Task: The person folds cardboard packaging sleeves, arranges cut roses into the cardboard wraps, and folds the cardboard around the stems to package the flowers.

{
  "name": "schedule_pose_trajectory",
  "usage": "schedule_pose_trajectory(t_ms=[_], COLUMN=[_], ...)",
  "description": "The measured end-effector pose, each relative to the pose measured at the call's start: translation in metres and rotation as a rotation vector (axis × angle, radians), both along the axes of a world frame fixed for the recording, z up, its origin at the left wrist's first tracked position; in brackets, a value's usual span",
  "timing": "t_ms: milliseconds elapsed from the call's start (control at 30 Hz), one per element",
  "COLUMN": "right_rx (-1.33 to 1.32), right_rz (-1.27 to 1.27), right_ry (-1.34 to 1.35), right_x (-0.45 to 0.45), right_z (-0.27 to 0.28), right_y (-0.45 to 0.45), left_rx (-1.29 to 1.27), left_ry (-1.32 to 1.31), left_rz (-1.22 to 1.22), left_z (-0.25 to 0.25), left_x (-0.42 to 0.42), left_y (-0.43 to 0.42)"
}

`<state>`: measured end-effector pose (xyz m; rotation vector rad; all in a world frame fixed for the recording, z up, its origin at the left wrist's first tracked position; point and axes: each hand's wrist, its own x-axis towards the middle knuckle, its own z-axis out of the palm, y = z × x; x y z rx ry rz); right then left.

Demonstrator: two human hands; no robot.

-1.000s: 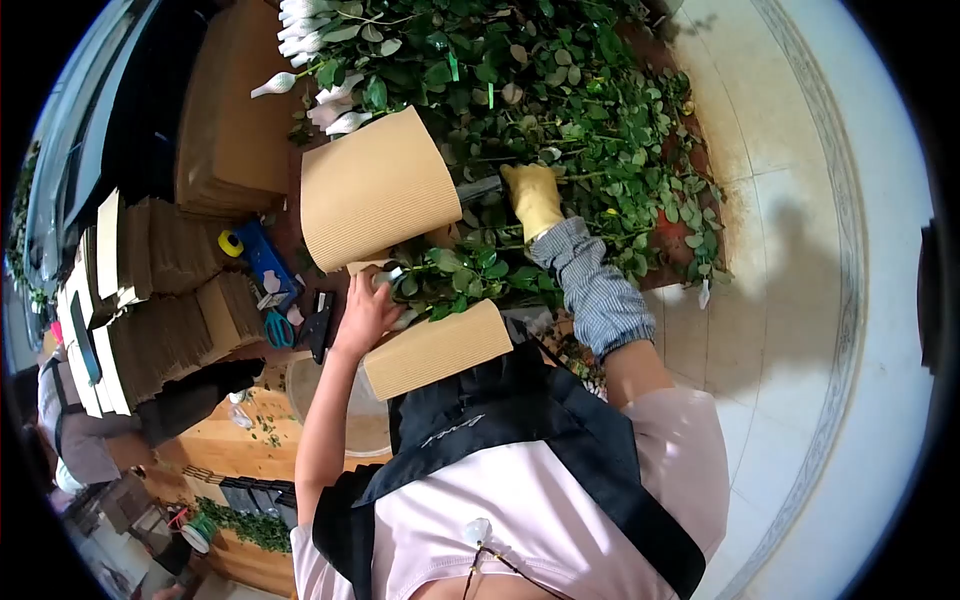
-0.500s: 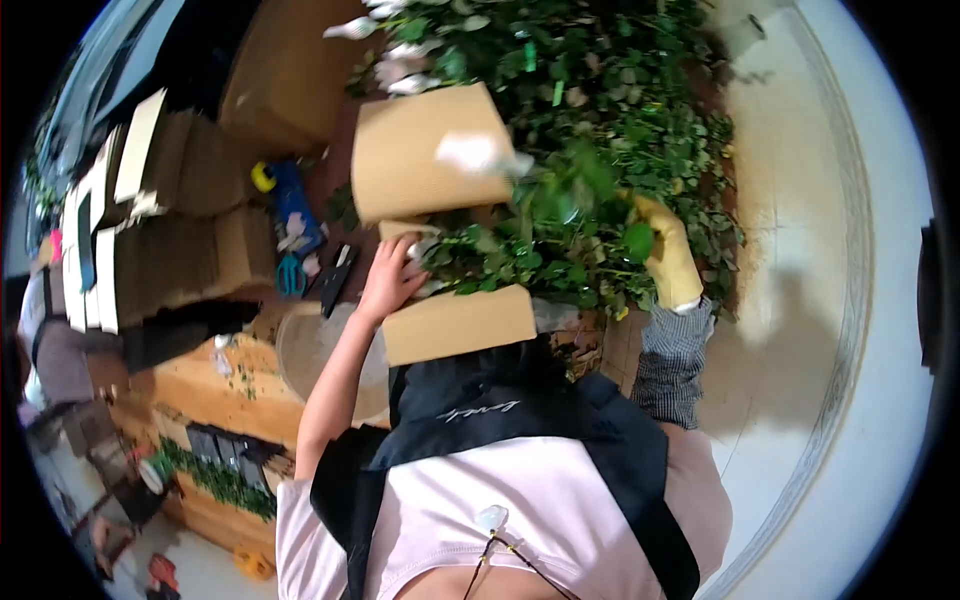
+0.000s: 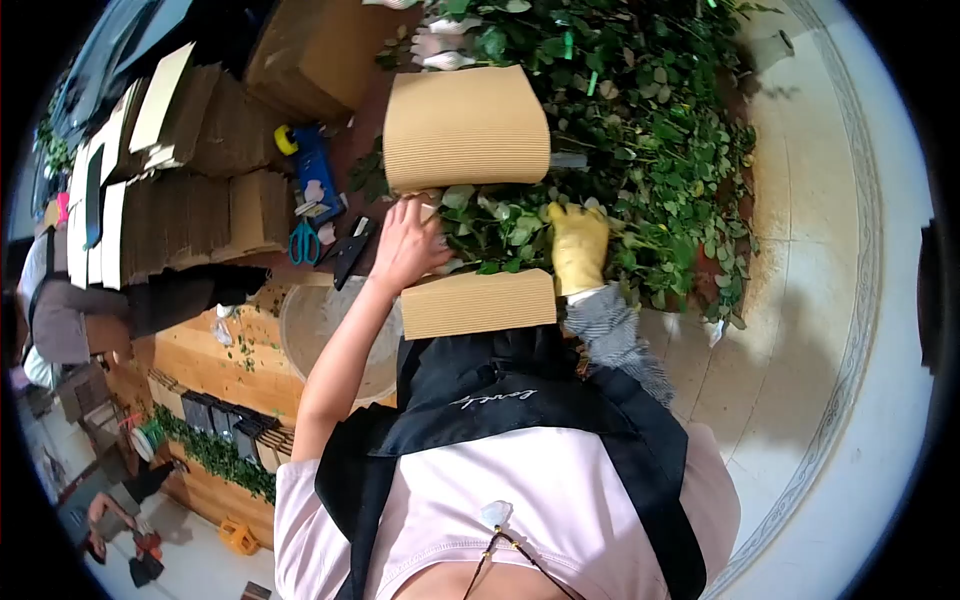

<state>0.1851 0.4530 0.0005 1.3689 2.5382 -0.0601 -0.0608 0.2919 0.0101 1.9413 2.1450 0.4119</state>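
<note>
A corrugated cardboard sheet (image 3: 466, 128) stands curved up behind a layer of leafy flower stems (image 3: 500, 222). Its front flap (image 3: 480, 305) rises on the near side, against my apron. My left hand (image 3: 410, 242) is bare and lies at the left end of the stems, fingers curled over pale flower heads that mostly hide beneath it. Over the right part of the stems is my right hand (image 3: 580, 245), in a yellow glove, its fingers bent down around the leafy stems. A large heap of leafy stems (image 3: 650, 150) spreads behind and to the right.
Folded cardboard stacks (image 3: 200, 210) stand at left. Teal scissors (image 3: 304, 243), a black stapler-like tool (image 3: 352, 250) and a blue tape dispenser (image 3: 316, 175) lie near my left arm. A round tub (image 3: 320, 335) sits below. Other people are at far left.
My right hand has moved left and inward, bringing a stem with a white flower head down from in front of the back cardboard into the layer. My left hand stays at the flower heads.
</note>
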Motion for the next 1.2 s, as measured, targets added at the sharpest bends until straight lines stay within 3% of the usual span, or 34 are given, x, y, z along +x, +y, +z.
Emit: schedule_pose_trajectory(t_ms=[33, 67, 100, 167, 233, 300, 333, 367, 433, 500, 533, 567, 633, 767, 833, 900, 967, 1033, 1100, 1167, 1200], right_rx=[0.136, 0.112, 0.192, 0.05, -0.362, -0.899, -0.914, -0.555, -0.137, 0.179, 0.383, 0.233, 0.361, 0.466, 0.485, 0.332, 0.31, 0.555, 0.42, 0.167, 0.293], right_rz=[0.108, 0.106, 0.105, 0.072, -0.034, -0.337, -0.502, -0.284, -0.112, -0.047, 0.103, 0.033, -0.019, 0.044, 0.024, 0.079, -0.004, -0.011, -0.026, -0.319, -0.226], right_ry=[0.11, 0.253, 0.297, 0.328, 0.56, 0.853, 0.749, 0.872, 0.938, 0.583, 0.468, 0.397, 0.224, 0.18, 0.318, 0.21, 0.429, 0.555, 0.831, 0.702, 0.662], right_x=[0.006, 0.016, 0.027, 0.03, 0.041, 0.059, 0.048, 0.039, 0.017, -0.003, -0.002, -0.008, -0.022, -0.016, -0.016, -0.018, -0.014, -0.006, 0.023, 0.044, 0.052], right_z=[-0.002, -0.021, -0.06, -0.04, -0.031, -0.029, 0.016, 0.03, 0.02, -0.006, -0.062, -0.053, -0.046, -0.054, -0.059, -0.053, -0.041, 0.011, 0.023, 0.039, 0.055], right_y=[-0.009, -0.013, -0.008, -0.007, 0.016, 0.06, 0.075, 0.081, 0.115, 0.142, 0.161, 0.144, 0.121, 0.123, 0.15, 0.17, 0.18, 0.172, 0.182, 0.189, 0.189], left_rx=[0.071, 0.111, 0.116, -0.006, -0.055, -0.026, -0.017, 0.046, 0.069, 0.07, 0.066, 0.003, 0.048, 0.113, 0.107, 0.085, 0.114, 0.112, 0.147, 0.172, 0.153], left_ry=[0.026, 0.026, 0.018, 0.035, 0.019, -0.078, -0.101, -0.092, -0.116, -0.107, -0.102, -0.096, -0.065, -0.173, -0.168, -0.192, -0.172, -0.172, -0.196, -0.215, -0.226], left_rz=[-0.03, -0.074, -0.073, -0.058, -0.049, -0.045, -0.022, 0.014, 0.008, -0.013, -0.027, -0.007, 0.036, 0.062, 0.053, 0.068, 0.083, 0.085, 0.089, 0.077, 0.078], left_z=[0.001, -0.008, -0.016, -0.012, -0.02, -0.021, -0.022, -0.024, -0.028, -0.025, -0.023, -0.019, -0.026, -0.043, -0.043, -0.042, -0.042, -0.037, -0.038, -0.038, -0.037], left_x=[-0.001, -0.003, -0.004, -0.005, -0.005, -0.006, -0.004, 0.001, -0.001, -0.002, -0.003, -0.001, 0.001, 0.002, 0.002, 0.001, 0.003, 0.004, 0.003, 0.002, 0.0], left_y=[0.002, 0.004, 0.005, 0.008, 0.008, 0.009, 0.006, 0.004, 0.001, 0.003, 0.002, 0.002, 0.0, -0.002, -0.002, -0.002, -0.003, -0.003, -0.001, -0.007, -0.006])
